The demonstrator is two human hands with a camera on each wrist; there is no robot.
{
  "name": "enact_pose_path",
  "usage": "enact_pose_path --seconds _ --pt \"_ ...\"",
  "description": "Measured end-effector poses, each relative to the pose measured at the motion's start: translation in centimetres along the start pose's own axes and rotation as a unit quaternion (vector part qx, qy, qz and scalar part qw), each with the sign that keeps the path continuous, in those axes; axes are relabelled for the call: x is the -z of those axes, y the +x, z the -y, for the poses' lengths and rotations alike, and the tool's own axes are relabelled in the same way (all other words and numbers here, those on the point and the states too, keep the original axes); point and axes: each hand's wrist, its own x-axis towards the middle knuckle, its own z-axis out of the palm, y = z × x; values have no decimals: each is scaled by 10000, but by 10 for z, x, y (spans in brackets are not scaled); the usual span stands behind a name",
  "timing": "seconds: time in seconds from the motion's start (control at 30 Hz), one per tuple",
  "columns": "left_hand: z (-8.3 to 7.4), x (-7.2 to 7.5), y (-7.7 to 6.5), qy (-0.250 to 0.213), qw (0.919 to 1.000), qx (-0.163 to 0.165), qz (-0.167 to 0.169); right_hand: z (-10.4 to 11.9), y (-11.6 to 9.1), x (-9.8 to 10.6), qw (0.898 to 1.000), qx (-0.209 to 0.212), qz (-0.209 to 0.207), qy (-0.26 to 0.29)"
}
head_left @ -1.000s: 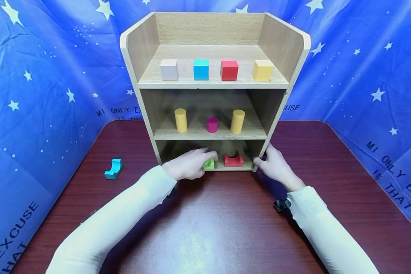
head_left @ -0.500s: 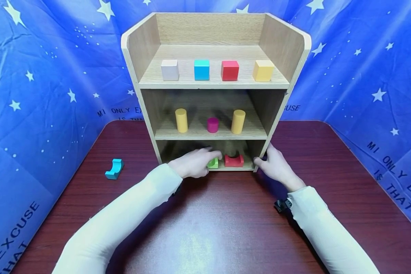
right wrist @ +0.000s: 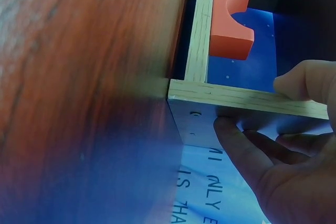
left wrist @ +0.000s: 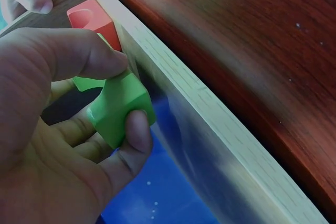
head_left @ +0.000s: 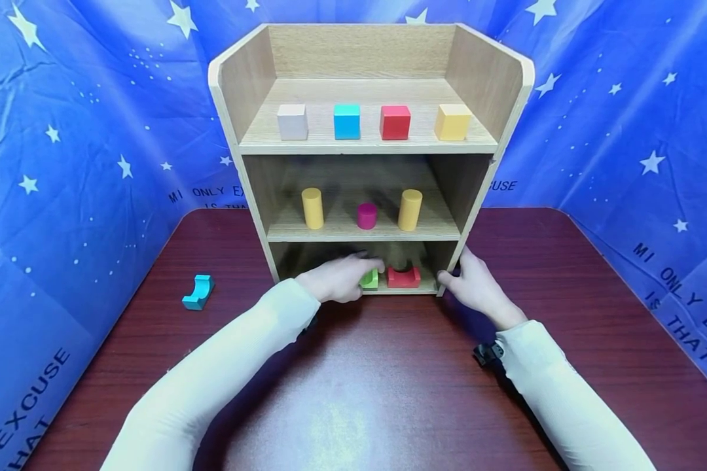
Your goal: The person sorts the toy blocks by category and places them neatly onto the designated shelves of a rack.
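Note:
In the head view my left hand [head_left: 343, 277] reaches into the bottom level of a wooden shelf unit [head_left: 359, 149]. It grips a green arch-shaped block [left wrist: 118, 103] between thumb and fingers, as the left wrist view shows; the hand partly hides the block in the head view. Just to the right of it sits a red arch block [head_left: 403, 278], hollow side up, on the same level. My right hand [head_left: 477, 288] holds the lower right side panel [right wrist: 247, 97], with the thumb inside and the other fingers outside.
White, blue, red and yellow cubes [head_left: 395, 123] line the top level. Two yellow cylinders [head_left: 313, 209] and a short magenta cylinder [head_left: 366, 216] stand on the middle level. A light-blue arch block [head_left: 198, 292] lies on the table to the left.
My left hand has slid right along the bottom level with the green arch block, closer to the red one. My right hand has stayed on the side panel.

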Motion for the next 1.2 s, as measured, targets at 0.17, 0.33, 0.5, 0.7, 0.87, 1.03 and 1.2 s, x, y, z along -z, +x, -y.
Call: enact_pose_path --seconds 0.17,0.33,0.5,0.7,0.87,1.03,1.2 --pt "-1 1 1 7 9999 127 109 0 0 1 10000 2 -6 -35" --pt "-1 -1 1 39 9996 214 203 0 -1 1 10000 -16 2 -43" --pt "-1 -3 2 -44 9995 196 231 0 -1 0 10000 2 -19 -54" --pt "0 -6 3 -20 9998 137 163 1 -1 0 10000 11 -20 -39" --pt "1 -6 3 63 9999 86 134 1 -1 0 10000 4 -10 -25" --pt "0 -7 2 107 9998 83 146 0 -1 -1 10000 -4 -1 -9" --pt "0 -8 3 111 9998 94 147 0 0 -1 10000 5 -13 -21"
